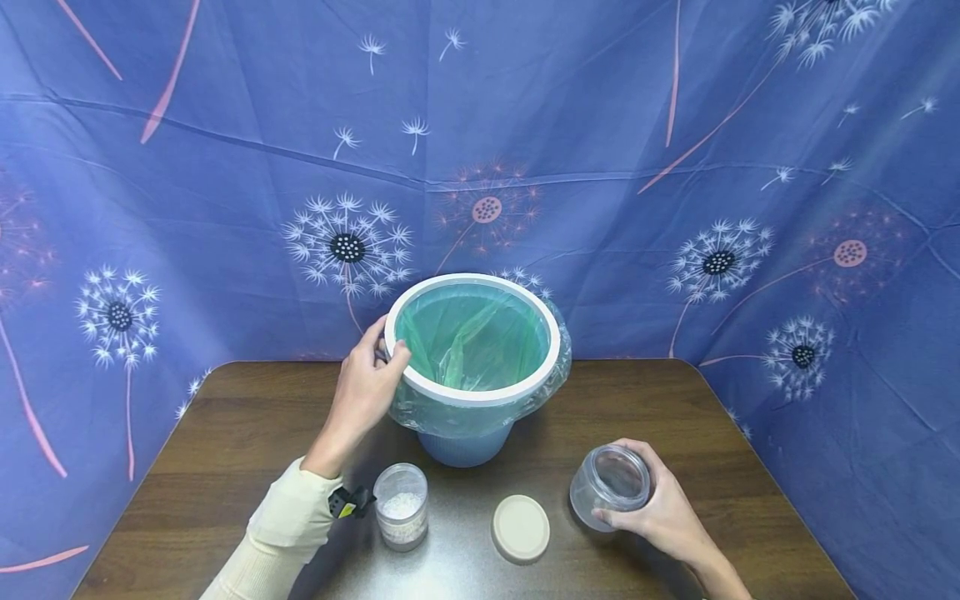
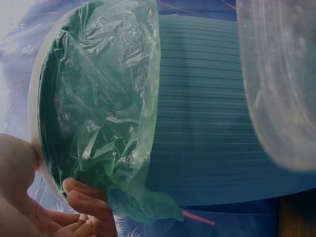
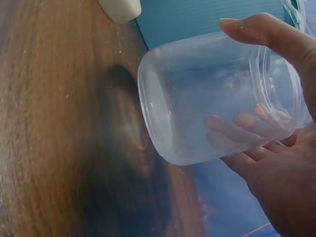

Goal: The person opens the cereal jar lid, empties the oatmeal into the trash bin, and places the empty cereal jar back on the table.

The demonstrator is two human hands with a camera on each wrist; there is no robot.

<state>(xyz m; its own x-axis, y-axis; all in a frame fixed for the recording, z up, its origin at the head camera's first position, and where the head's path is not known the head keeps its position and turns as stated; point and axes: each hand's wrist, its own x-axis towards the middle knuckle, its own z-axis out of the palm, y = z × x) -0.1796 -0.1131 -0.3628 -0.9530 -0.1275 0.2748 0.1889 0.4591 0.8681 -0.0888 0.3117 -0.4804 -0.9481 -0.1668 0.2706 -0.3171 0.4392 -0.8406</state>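
Note:
A blue ribbed trash can (image 1: 465,448) with a white rim ring (image 1: 480,398) stands near the back of the table, lined with a thin green plastic bag (image 2: 108,94) folded out over its side. My left hand (image 1: 367,379) grips the left side of the rim, thumb over the top and fingers curled on the outside against the bag. Toward the right, my right hand (image 1: 667,508) holds a clear, empty jar (image 3: 197,98) with no lid on it, thumb on one side and fingers round the other. The jar's base is close over the wood, its mouth facing up.
Near the front, left of centre, stands a clear jar partly filled with white grains (image 1: 402,508). A round cream lid (image 1: 521,527) lies on the wooden table (image 1: 262,417) between the two jars. Behind hangs a blue dandelion-print cloth (image 1: 570,100).

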